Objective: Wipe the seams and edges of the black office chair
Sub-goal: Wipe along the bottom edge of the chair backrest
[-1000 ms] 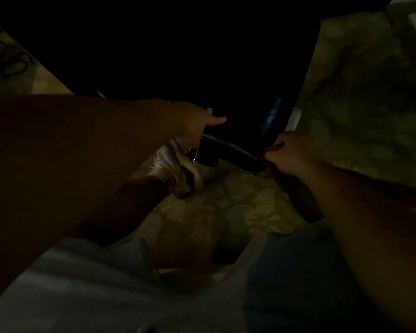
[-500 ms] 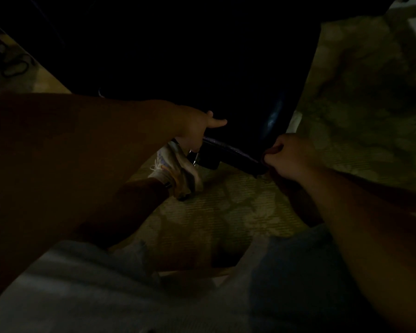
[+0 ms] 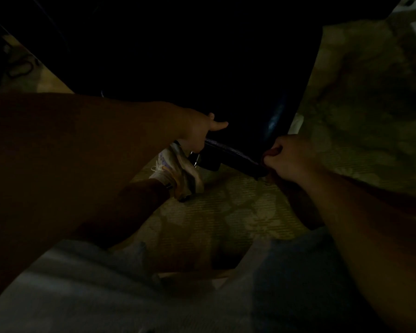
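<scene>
1. We see the black office chair [image 3: 202,56] as a large dark mass filling the upper middle of the head view, its surface almost lost in the dim light; only a faint glossy sheen shows along its right edge, where the covering looks smooth and leather-like.
2. Below that edge a dark bar-shaped chair part [image 3: 228,157] runs on a slant between our two hands, with a blocky piece hanging at its left end.
3. Our left hand [image 3: 198,132] reaches to the chair's lower edge, thumb stretched straight toward the dark surface and the other fingers curled down over the left end of the bar.
4. Our right hand [image 3: 288,157] is curled into a fist at the bar's right end, just under the shiny edge; something reddish peeks from the top of the fist, but we cannot tell what it is.
5. Both forearms cross much of the view and hide the floor beside them.
6. A pale sneaker [image 3: 178,171] with frayed laces sits on the floor under the left hand.
7. The carpet [image 3: 226,212] is pale green with a ribbed weave and a leafy pattern.
8. Light grey cloth [image 3: 106,296] of our clothing fills the bottom.
</scene>
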### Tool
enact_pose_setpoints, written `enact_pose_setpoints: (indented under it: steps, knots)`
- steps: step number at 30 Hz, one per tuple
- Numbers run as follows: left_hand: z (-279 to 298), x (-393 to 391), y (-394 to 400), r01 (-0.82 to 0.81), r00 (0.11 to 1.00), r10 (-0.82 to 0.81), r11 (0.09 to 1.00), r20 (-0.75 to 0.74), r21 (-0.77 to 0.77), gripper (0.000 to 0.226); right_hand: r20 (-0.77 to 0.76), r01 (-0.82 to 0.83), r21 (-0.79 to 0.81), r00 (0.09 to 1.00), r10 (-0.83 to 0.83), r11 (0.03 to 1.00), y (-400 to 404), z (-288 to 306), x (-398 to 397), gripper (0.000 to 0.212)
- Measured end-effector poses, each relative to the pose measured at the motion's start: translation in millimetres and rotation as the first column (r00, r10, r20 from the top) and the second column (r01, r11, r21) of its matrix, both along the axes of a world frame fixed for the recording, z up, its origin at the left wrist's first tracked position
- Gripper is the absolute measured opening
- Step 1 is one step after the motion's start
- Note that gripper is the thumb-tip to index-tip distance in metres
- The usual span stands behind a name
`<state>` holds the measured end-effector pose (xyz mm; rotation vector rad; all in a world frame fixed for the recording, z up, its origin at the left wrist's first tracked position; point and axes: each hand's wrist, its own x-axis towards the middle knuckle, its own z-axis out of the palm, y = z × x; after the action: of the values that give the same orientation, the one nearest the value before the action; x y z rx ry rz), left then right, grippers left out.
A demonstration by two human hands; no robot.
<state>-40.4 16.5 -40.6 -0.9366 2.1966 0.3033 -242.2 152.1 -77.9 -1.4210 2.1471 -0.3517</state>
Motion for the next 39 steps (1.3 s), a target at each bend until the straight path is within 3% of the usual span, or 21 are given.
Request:
enact_pose_setpoints:
  steps: [5,9,13,16,20,24,28,33,36,39]
  knots:
    - [8.2,-0.7,4.4,-0.006,1.000,0.006,1.000,-0.021,0.004,0.092,0.053,-0.092,0.076,0.995,0.088,0.993,-0.3,0.5,0.9,0.017]
    - [8.1,-0.1,5.1,-0.014,0.999,0.014,1.000,-0.041,0.009,0.090,0.010,-0.026,-0.054,1.000,0.026,0.998,-1.1,-0.6,1.1,0.012]
    - [3.7,1.4,4.2,-0.015,0.998,0.016,1.000,-0.057,0.006,0.088,0.039,-0.110,0.067,0.993,0.108,0.992,-1.6,-0.4,1.7,0.017]
    - [2.3,2.1,3.4,-0.005,0.998,0.005,1.000,-0.062,0.000,0.087,0.000,-0.023,-0.050,1.000,0.023,0.998,-2.4,0.8,2.0,0.016]
    - [4.6,-0.2,5.4,-0.007,0.999,0.006,1.000,-0.051,-0.022,0.086,0.014,-0.118,0.047,0.993,0.118,0.992,-2.4,2.9,4.6,0.020]
    - [4.6,1.4,4.3,-0.004,0.999,0.003,1.000,-0.041,-0.014,0.087,-0.011,-0.035,-0.052,0.999,0.034,0.998,-3.2,3.1,3.5,0.015]
    - [9.4,0.0,7.9,-0.012,1.000,0.011,0.999,-0.027,-0.039,0.087,-0.021,-0.134,0.123,0.990,0.138,0.983,-4.0,5.5,4.9,0.017]
    - [11.4,3.7,12.2,0.022,0.999,-0.025,0.995,-0.030,-0.102,0.083,-0.057,-0.105,0.051,0.993,0.107,0.993,-1.2,6.5,3.7,0.011]
    - [13.3,6.4,17.6,0.020,1.000,-0.022,0.996,-0.021,-0.092,0.084,0.009,-0.136,0.091,0.991,0.136,0.987,9.4,5.4,7.3,0.023]
    - [14.8,10.6,22.9,0.021,1.000,-0.022,0.997,-0.017,-0.074,0.085,-0.018,-0.138,0.044,0.990,0.139,0.989,17.9,4.6,13.9,0.024]
